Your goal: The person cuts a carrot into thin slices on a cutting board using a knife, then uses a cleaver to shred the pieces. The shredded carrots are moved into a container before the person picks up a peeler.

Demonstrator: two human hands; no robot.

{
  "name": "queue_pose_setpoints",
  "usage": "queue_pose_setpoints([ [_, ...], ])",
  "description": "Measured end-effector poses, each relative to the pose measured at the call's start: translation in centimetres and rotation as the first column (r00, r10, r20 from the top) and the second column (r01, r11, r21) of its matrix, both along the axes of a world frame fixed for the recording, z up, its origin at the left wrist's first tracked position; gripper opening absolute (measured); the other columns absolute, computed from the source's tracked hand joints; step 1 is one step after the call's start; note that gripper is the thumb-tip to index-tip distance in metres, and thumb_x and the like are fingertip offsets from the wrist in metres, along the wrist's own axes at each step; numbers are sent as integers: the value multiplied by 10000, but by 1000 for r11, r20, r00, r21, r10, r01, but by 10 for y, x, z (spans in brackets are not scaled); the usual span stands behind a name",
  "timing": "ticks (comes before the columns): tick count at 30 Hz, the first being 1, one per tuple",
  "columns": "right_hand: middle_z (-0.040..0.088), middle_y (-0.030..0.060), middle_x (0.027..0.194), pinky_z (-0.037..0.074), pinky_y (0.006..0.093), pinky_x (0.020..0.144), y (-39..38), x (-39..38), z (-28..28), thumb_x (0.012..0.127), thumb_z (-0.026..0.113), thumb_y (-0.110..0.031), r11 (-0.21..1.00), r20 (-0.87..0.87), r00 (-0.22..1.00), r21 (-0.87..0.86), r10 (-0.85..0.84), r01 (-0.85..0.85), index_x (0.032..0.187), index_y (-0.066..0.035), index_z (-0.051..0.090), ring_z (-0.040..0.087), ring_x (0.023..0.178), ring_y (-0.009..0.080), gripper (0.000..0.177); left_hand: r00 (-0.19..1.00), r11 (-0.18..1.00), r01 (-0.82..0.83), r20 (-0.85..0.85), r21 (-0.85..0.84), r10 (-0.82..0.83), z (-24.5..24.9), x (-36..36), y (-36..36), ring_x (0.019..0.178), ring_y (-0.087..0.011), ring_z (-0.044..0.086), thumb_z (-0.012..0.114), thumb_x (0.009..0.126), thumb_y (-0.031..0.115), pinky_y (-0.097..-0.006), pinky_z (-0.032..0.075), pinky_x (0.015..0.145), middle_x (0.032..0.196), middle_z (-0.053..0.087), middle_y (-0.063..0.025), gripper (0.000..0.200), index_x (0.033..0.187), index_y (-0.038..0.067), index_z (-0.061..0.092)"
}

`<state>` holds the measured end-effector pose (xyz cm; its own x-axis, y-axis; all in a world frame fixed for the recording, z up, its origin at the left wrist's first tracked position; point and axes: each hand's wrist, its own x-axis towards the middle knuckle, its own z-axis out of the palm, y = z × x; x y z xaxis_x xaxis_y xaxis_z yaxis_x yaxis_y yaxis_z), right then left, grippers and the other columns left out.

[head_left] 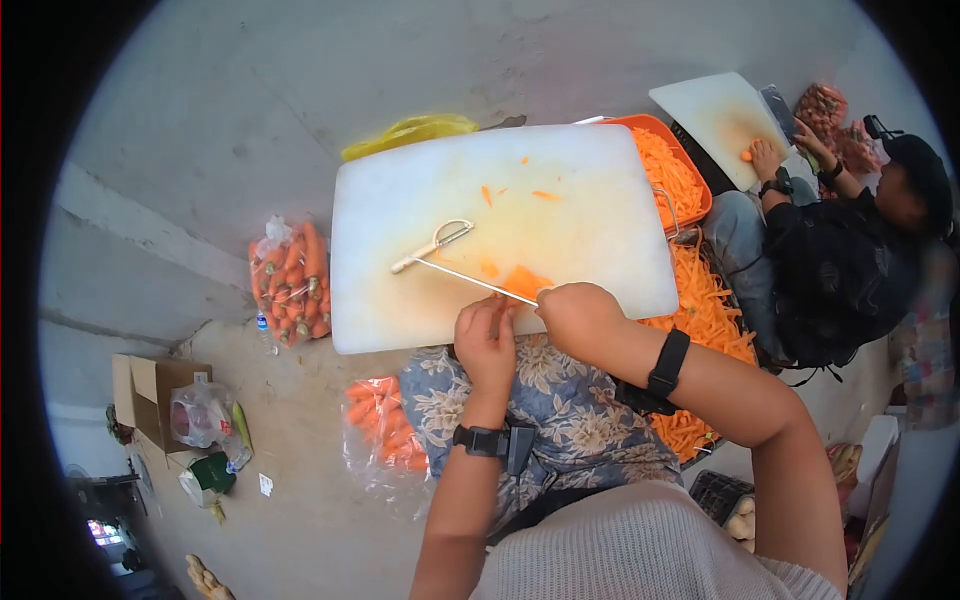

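My right hand (580, 320) is closed around the handle of a knife, whose thin blade (470, 279) points to the upper left across a white cutting board (400, 180). Sliced carrot (523, 282) lies against the far side of the blade. My left hand (486, 340) is at the board's near edge, its curled fingers close to the blade; whatever they grip is hidden. Beyond the blade lies a peeler (435, 245) with a pale handle. A few small carrot scraps (487, 195) are scattered toward the back of the board.
Cut carrot fills an orange tray (708, 190) and lies heaped (700, 290) beside my legs. Bags of whole carrots stand at left (290, 285) and below (385, 420) the board. At right, a co-worker (840, 250) handles carrot on another board (715, 110). A cardboard box (150, 400) stands far left.
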<state>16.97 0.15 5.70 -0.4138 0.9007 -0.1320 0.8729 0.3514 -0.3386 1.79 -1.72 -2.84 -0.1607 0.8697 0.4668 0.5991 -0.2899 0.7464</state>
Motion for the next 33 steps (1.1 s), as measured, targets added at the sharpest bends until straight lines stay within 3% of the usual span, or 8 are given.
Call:
queue_pose_setpoints([
  [1, 673, 186, 743, 550, 418, 632, 1, -1, 2, 706, 668, -50, 1000, 6, 1000, -11, 4, -4, 788, -11, 685, 678, 719, 339, 93, 1000, 1000, -1, 7, -6, 1, 0, 0, 0, 866, -264, 639, 709, 796, 32, -332, 523, 766, 921, 660, -123, 129, 914, 3, 666],
  [3, 647, 206, 706, 524, 444, 605, 3, -3, 10, 848, 610, -144, 999, 33, 998, -15, 50, -49, 781, -2, 647, 655, 678, 360, 161, 1000, 1000, -9, 21, -27, 10, 2, -1, 0, 864, -263, 638, 711, 794, 33, -333, 522, 766, 917, 660, -123, 130, 913, 4, 666],
  [5, 645, 206, 699, 522, 444, 597, 6, -7, 14, 845, 609, -145, 998, 52, 997, -22, 55, -54, 772, -3, 646, 654, 672, 360, 164, 997, 998, -7, 75, -65, 12, 3, -1, 0, 883, -301, 621, 693, 778, 44, -376, 501, 784, 913, 656, -120, 142, 917, 21, 677],
  [16, 620, 219, 658, 504, 457, 592, 24, -19, -13, 871, 611, -234, 1000, -61, 998, 7, 14, -14, 770, 2, 634, 633, 633, 379, 258, 998, 999, -30, 47, 17, 29, 2, -2, -3, 887, -296, 621, 696, 776, 43, -373, 506, 798, 937, 654, -112, 175, 950, 24, 686],
  [18, 606, 209, 634, 493, 455, 575, 12, -11, -5, 881, 616, -247, 993, -102, 995, 110, -22, 33, 763, -4, 619, 618, 601, 376, 271, 997, 999, -37, 62, 30, 35, 1, 0, -2, 867, -294, 624, 691, 780, 46, -372, 510, 784, 931, 655, -108, 173, 952, 27, 687],
  [24, 592, 171, 594, 476, 440, 537, -12, 0, 33, 892, 612, -217, 993, 35, 999, 113, -23, 19, 768, -28, 600, 603, 560, 351, 227, 999, 998, -41, 33, 48, 40, 6, 1, -3, 843, -301, 622, 694, 782, 51, -378, 508, 741, 907, 653, -107, 140, 919, 27, 687],
  [31, 597, 155, 597, 476, 430, 531, -19, 9, 36, 890, 616, -216, 997, 95, 995, 68, 27, -34, 806, -39, 623, 608, 556, 334, 196, 997, 997, -76, 12, 28, 76, 11, 2, -4, 828, -294, 624, 714, 766, 52, -374, 507, 727, 888, 652, -102, 123, 884, 33, 684],
  [33, 591, 129, 586, 498, 405, 524, -20, 11, 39, 854, 629, -185, 992, 125, 991, 104, 56, -70, 755, -43, 571, 617, 540, 310, 183, 997, 997, -77, 27, 23, 76, 10, 2, -4, 826, -300, 625, 719, 754, 48, -374, 507, 723, 903, 649, -109, 115, 858, 28, 677],
])
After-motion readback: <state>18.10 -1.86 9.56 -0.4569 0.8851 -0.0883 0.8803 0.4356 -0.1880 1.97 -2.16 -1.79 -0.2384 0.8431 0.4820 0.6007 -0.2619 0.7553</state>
